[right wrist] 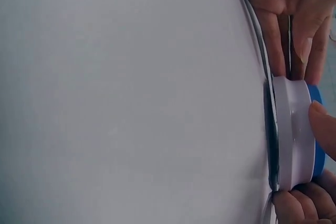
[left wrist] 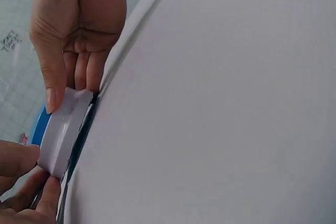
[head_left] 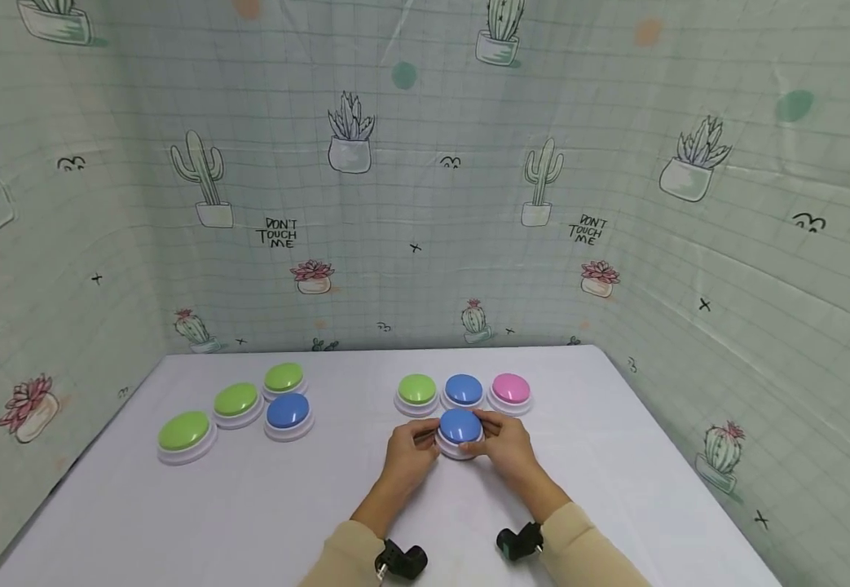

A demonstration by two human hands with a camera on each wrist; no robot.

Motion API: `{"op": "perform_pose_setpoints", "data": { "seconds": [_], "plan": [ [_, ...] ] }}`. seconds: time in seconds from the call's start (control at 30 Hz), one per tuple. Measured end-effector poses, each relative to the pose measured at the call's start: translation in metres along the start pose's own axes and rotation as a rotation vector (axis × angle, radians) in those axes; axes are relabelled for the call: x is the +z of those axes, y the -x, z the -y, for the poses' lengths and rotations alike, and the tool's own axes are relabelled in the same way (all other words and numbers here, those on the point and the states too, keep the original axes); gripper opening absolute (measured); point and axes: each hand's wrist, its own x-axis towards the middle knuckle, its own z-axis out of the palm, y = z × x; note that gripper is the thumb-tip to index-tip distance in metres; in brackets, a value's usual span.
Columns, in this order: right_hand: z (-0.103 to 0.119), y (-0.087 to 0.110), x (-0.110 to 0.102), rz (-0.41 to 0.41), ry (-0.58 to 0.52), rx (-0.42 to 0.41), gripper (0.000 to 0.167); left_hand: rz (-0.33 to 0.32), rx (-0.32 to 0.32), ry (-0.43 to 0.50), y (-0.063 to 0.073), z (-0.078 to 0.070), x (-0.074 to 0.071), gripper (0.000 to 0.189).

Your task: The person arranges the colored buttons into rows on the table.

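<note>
A round blue push button [head_left: 460, 425] with a white base is held between both hands, close over the white table. My left hand [head_left: 410, 453] grips its left edge with thumb and fingers. From the right, my right hand [head_left: 510, 450] grips the same button, its thumb lying over the front of the rim. The left wrist view shows the white base [left wrist: 64, 129] side-on between the two hands. Directly behind stand a green button [head_left: 417, 390], another blue button [head_left: 464, 390] and a pink button [head_left: 511, 389] in a row.
To the left, a slanting line of green buttons [head_left: 237, 399] stands on the table [head_left: 248, 522], with one more blue button [head_left: 288, 411] beside it. Cactus-printed cloth [head_left: 395, 204] walls the back and both sides. A black wrist device [head_left: 402, 560] sits at each sleeve.
</note>
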Motion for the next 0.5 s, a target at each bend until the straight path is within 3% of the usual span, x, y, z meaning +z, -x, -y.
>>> {"op": "perform_pose_setpoints", "data": {
  "seconds": [0.23, 0.5],
  "plan": [
    [-0.006, 0.001, -0.031, -0.024, 0.02, 0.025, 0.072, 0.041, 0.048, 0.0, -0.002, -0.001, 0.032, 0.047],
    [-0.012, 0.004, -0.065, -0.066, 0.073, 0.084, 0.072, 0.139, 0.021, 0.011, 0.002, -0.008, 0.064, 0.049]
  ]
}}
